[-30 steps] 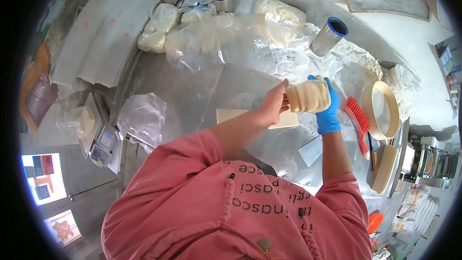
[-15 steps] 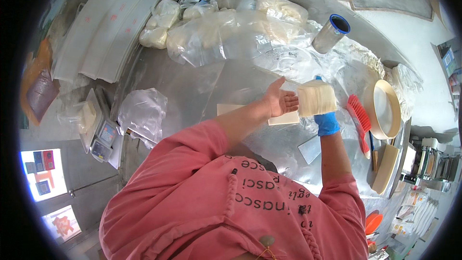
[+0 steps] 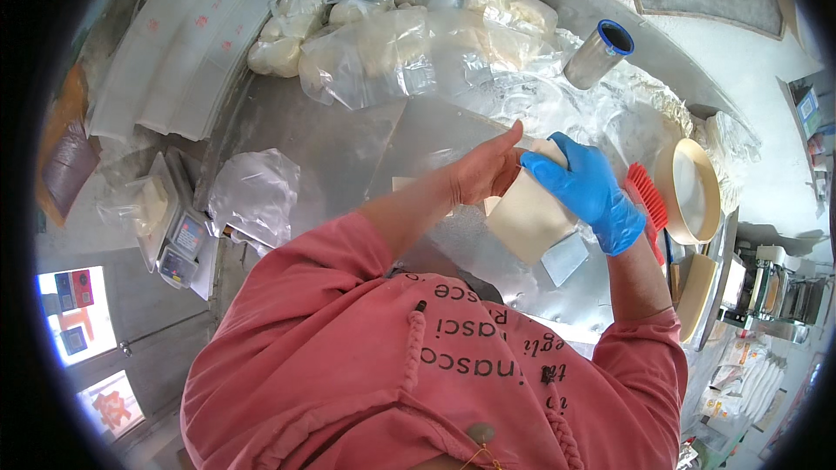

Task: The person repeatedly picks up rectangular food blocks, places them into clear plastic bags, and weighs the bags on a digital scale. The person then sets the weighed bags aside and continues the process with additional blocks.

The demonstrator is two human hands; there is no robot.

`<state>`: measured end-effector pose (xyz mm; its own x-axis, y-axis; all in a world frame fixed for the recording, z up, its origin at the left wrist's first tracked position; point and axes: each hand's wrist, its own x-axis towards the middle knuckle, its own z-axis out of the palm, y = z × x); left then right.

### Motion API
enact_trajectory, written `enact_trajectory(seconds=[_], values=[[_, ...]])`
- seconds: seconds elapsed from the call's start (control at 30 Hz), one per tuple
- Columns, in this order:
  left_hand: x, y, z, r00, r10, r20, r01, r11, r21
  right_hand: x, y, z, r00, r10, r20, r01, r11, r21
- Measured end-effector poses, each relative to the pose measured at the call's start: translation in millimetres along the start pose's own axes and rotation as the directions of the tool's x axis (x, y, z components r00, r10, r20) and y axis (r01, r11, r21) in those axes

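the right hand (image 3: pixel 588 191), in a blue glove, has its fingers clasped over the upper right side of a stack of pale dough sheets (image 3: pixel 531 219), which tilts in the air over the worktop (image 3: pixel 331 157). the left hand (image 3: pixel 486 167) is bare, thumb raised and fingers turned in at the stack's upper left edge; i cannot tell whether they press on it. with only 1 hand plainly gripping, the sheets could fan apart or slump if that clasp slackens, since the lower corner looks unsupported. too hard a squeeze could dent them or stick them together. that corner also reaches close to a grey rectangular plate (image 3: pixel 564 258) and might catch it if lowered. on the right, a red brush (image 3: pixel 646 196) and a round sieve (image 3: pixel 707 200) crowd the side edge, so a swing there could bump them. plastic-wrapped bags (image 3: pixel 383 52) and scattered flour (image 3: pixel 557 109) line the far edge. the widest room for moving seems to lie left, toward a clear plastic bag (image 3: pixel 255 196).
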<state>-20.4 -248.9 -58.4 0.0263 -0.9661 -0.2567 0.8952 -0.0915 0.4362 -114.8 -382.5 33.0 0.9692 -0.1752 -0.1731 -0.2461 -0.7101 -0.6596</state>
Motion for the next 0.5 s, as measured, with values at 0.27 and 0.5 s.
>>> enact_trajectory(seconds=[0.27, 0.5], values=[[-8.8, -28.2, 4.9, 0.993, 0.081, -0.083, -0.074, 0.994, 0.082, 10.6, 109.6, 25.0, 0.908, 0.325, 0.265, -0.379, 0.365, 0.851], [23.4, -56.9, -20.5, 0.8, 0.271, -0.536, -0.156, 0.956, 0.25, -27.2, 79.3, 95.6, 0.952, 0.215, 0.218, -0.132, -0.353, 0.926]])
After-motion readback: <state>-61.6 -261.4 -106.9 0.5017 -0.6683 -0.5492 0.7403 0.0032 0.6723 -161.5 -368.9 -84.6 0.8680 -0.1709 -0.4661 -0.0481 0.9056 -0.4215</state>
